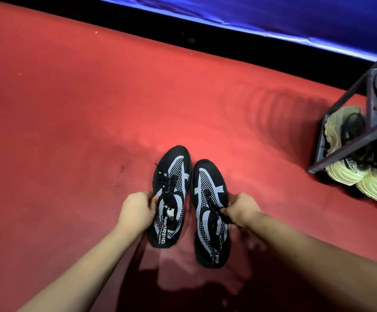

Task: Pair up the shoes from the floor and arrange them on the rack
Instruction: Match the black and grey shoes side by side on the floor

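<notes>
Two black shoes (189,206) lie paired on the floor between the hands; left hand (135,210) grips one, right hand (241,210) pinches the other's laces, which may slip before the rack (349,122) far right.

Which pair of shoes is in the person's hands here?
The black-and-grey pair: left hand grips one, right hand the other. The cream pair sits in the rack, untouched.

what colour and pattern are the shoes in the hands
Black shoes with light grey curved stripes and dotted mesh panels, clearest in the head view.
</notes>
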`<state>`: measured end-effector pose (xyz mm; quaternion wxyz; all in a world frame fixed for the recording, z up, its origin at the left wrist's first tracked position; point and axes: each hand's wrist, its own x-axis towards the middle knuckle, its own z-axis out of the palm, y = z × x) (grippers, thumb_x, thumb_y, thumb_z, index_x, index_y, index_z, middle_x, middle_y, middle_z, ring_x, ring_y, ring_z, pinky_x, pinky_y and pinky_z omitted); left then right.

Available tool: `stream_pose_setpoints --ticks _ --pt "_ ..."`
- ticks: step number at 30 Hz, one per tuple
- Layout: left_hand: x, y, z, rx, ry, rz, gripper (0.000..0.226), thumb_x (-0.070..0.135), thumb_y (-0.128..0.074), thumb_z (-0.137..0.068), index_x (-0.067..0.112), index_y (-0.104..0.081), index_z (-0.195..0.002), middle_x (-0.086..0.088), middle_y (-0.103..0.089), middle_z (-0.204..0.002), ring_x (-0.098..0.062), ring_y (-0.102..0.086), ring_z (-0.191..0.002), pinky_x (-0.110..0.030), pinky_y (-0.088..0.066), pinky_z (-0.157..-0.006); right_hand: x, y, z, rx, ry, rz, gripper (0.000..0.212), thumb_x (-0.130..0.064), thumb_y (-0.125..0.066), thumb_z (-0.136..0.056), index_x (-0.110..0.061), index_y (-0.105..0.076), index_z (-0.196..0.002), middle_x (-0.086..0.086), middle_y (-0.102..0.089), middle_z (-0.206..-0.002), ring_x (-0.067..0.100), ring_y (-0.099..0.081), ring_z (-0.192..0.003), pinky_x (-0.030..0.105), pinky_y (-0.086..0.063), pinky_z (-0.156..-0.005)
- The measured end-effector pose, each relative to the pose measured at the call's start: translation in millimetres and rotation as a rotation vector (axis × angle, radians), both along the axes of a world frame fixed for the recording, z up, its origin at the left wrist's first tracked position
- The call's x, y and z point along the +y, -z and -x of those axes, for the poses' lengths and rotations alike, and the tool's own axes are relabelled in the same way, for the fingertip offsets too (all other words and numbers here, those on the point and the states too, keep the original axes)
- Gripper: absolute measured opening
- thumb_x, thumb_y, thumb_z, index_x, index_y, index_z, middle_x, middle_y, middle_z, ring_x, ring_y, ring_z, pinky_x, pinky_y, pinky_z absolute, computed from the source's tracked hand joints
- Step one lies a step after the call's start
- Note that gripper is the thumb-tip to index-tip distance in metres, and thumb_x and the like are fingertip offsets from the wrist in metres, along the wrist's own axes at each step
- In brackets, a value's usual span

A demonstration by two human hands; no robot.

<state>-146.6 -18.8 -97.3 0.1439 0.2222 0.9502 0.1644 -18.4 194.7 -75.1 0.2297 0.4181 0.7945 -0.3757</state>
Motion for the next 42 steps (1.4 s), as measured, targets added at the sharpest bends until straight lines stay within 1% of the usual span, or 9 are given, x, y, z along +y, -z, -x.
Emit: stream_pose_setpoints --ticks 6,9,13,17,24,28,32,38,42 --pt "22 -45 -3 -0.037 -0.029 -0.259 0.04 0.033 -0.054 -0.091 0.003 -0.062 -0.066 -0.013 -0.061 -0.058 -0.035 -0.057 -0.065 -0.039 -0.044 -0.062 44 -33 -5 0.164 0.061 0.002 0.023 -0.017 -0.067 -0.075 0.0 -0.062 -0.06 0.024 -0.069 -0.066 0.039 -0.066 -0.064 0.048 -0.058 -0.068" --pt "51 -78 -7 -0.051 -0.017 -0.405 0.041 0.039 -0.053 -0.088 0.003 -0.063 -0.068 -0.014 -0.061 -0.058 -0.033 -0.059 -0.063 -0.042 -0.048 -0.063 72 -73 -13 0.264 0.098 -0.022 0.027 -0.015 -0.069 -0.077 -0.006 -0.055 -0.056 0.016 -0.053 -0.055 0.026 -0.049 -0.053 0.043 -0.052 -0.061" --pt "97 -132 -20 -0.065 0.051 -0.54 0.047 0.045 -0.048 -0.085 0.004 -0.061 -0.066 -0.016 -0.059 -0.058 -0.029 -0.059 -0.06 -0.041 -0.048 -0.065 104 -132 -35 0.386 0.196 -0.034 0.025 -0.01 -0.069 -0.08 -0.005 -0.055 -0.059 0.014 -0.057 -0.057 0.023 -0.055 -0.052 0.043 -0.057 -0.064" --pt "138 -192 -40 0.0 0.1 -0.606 0.045 0.037 -0.054 -0.089 0.006 -0.052 -0.056 -0.008 -0.05 -0.046 -0.009 -0.047 -0.044 -0.021 -0.038 -0.053 136 -193 -70 0.503 0.2 -0.117 0.026 -0.014 -0.07 -0.081 -0.008 -0.056 -0.06 0.0 -0.052 -0.043 0.01 -0.046 -0.037 0.018 -0.04 -0.043" --pt "194 -302 -84 0.145 0.163 -0.786 0.025 0.026 -0.062 -0.09 0.009 -0.065 -0.072 -0.009 -0.064 -0.065 -0.004 -0.05 -0.051 -0.03 -0.047 -0.06 196 -293 -134 0.714 0.169 -0.219 0.031 -0.021 -0.073 -0.078 -0.009 -0.055 -0.056 0.001 -0.048 -0.048 0.012 -0.04 -0.049 0.027 -0.035 -0.055" --pt "232 -356 -125 0.171 0.201 -0.865 0.014 0.022 -0.061 -0.087 0.033 -0.067 -0.081 0.001 -0.066 -0.063 -0.002 -0.052 -0.045 -0.017 -0.044 -0.051 237 -336 -172 0.798 0.165 -0.22 0.035 -0.021 -0.073 -0.078 -0.012 -0.053 -0.052 -0.003 -0.047 -0.045 0.008 -0.038 -0.044 0.022 -0.034 -0.051" --pt "293 -391 -171 0.15 0.221 -0.835 0.026 0.019 -0.061 -0.089 0.01 -0.068 -0.066 -0.007 -0.061 -0.053 -0.002 -0.049 -0.039 -0.019 -0.043 -0.047 293 -361 -223 0.844 0.221 -0.157 0.031 -0.024 -0.075 -0.075 -0.004 -0.057 -0.059 0.006 -0.054 -0.054 0.019 -0.048 -0.054 0.038 -0.043 -0.058" --pt "418 -407 -232 0.112 0.337 -0.604 0.042 0.03 -0.055 -0.091 0.009 -0.058 -0.056 -0.001 -0.055 -0.039 -0.004 -0.048 -0.037 -0.014 -0.033 -0.046 388 -382 -313 0.772 0.35 -0.126 0.036 -0.028 -0.075 -0.073 -0.001 -0.054 -0.062 0.012 -0.05 -0.057 0.019 -0.047 -0.054 0.031 -0.039 -0.057" --pt "515 -395 -272 0.062 0.417 -0.398 0.045 0.036 -0.05 -0.093 0.006 -0.064 -0.063 0.0 -0.057 -0.04 -0.002 -0.051 -0.039 -0.01 -0.036 -0.047 446 -374 -364 0.771 0.522 -0.05 0.022 -0.005 -0.064 -0.084 -0.003 -0.053 -0.065 0.013 -0.051 -0.055 0.017 -0.052 -0.039 0.025 -0.048 -0.044"
